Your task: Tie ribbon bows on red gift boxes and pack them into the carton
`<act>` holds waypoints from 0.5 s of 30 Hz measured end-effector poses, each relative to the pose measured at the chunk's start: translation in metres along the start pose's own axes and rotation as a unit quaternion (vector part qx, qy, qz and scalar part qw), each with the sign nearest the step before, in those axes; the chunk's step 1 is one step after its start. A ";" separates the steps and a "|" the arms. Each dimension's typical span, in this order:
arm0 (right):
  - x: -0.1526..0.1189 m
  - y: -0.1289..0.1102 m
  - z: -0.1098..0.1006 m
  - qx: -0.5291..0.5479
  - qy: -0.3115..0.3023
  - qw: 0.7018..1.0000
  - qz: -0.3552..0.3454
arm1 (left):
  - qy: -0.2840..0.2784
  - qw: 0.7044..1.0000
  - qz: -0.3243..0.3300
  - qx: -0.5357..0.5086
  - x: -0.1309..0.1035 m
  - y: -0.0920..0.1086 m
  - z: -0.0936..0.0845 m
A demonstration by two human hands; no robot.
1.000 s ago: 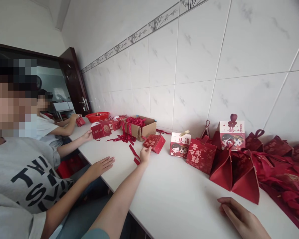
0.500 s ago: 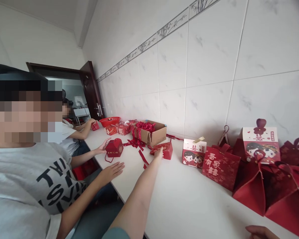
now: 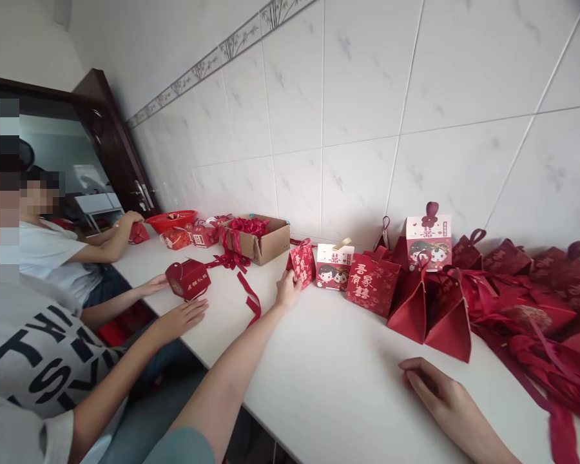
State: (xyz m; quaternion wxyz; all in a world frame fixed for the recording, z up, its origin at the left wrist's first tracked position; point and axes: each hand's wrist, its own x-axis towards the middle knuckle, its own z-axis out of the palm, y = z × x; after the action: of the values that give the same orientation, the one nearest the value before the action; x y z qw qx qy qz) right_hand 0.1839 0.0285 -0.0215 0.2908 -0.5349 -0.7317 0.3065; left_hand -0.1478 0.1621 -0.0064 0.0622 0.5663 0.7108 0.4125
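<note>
My left hand (image 3: 289, 291), stretched far forward over the table, grips a small red gift box (image 3: 302, 264) with pale lettering by its lower side. The box stands upright beside a white-and-red gift box (image 3: 334, 265) printed with two cartoon figures. Another red gift box (image 3: 373, 283) stands to the right of that one. My right hand (image 3: 437, 396) rests near the table's right part, fingers loosely bent with a gap at the thumb and nothing in them. Nearest to it are red pointed gift boxes (image 3: 447, 322) with ribbon loops on top.
A co-worker's hands (image 3: 183, 316) are around a red box (image 3: 188, 278) on the left of the white table (image 3: 319, 361). A cardboard box (image 3: 273, 241) holds red ribbon; a loose ribbon strip (image 3: 251, 296) lies before it. A red basin (image 3: 171, 221) stands farther back. Ribbons (image 3: 536, 361) are piled right.
My left hand has brought the red box rightward and stood it next to the cartoon box. The view has turned right, and more of my right hand shows. The co-worker's box is now tilted.
</note>
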 end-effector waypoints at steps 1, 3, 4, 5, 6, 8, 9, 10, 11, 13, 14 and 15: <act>0.000 0.000 0.000 -0.002 0.004 1.000 -0.004 | -0.012 1.000 0.003 0.007 -0.001 -0.001 0.000; 0.000 -0.001 0.001 -0.009 0.009 1.000 -0.009 | -0.024 1.000 0.002 0.016 -0.002 -0.003 0.001; 0.001 0.000 0.001 -0.012 0.011 1.000 -0.011 | -0.025 0.999 0.000 0.019 -0.001 -0.003 0.003; 0.001 0.001 0.002 -0.015 0.011 1.000 -0.013 | -0.026 0.999 -0.001 0.021 -0.001 -0.003 0.005; 0.001 0.002 0.003 -0.017 0.009 1.000 -0.016 | -0.026 0.999 -0.004 0.023 0.000 -0.002 0.008; 0.002 0.007 0.004 -0.021 0.004 0.999 -0.024 | -0.029 0.999 -0.008 0.026 0.003 -0.001 0.013; 0.002 0.009 0.005 -0.023 0.005 0.999 -0.030 | -0.034 0.999 -0.011 0.029 0.005 0.000 0.015; 0.002 0.011 0.005 -0.025 0.010 0.999 -0.037 | -0.039 0.999 -0.014 0.031 0.008 0.001 0.018; 0.002 0.013 0.006 -0.027 0.015 0.999 -0.044 | -0.046 0.998 -0.016 0.034 0.010 0.001 0.020; 0.003 0.015 0.005 -0.030 0.025 0.998 -0.057 | -0.060 0.997 -0.020 0.036 0.017 0.003 0.026; 0.003 0.015 0.005 -0.031 0.025 0.997 -0.062 | -0.067 0.997 -0.021 0.035 0.020 0.004 0.029; 0.003 0.015 0.005 -0.030 0.023 0.997 -0.066 | -0.071 0.997 -0.021 0.032 0.024 0.004 0.033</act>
State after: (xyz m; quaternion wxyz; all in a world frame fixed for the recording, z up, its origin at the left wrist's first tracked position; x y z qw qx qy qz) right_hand 0.1885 0.0341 -0.0356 0.3110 -0.5007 -0.7675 0.2520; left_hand -0.1350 0.1998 -0.0156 0.1032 0.5811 0.7290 0.3467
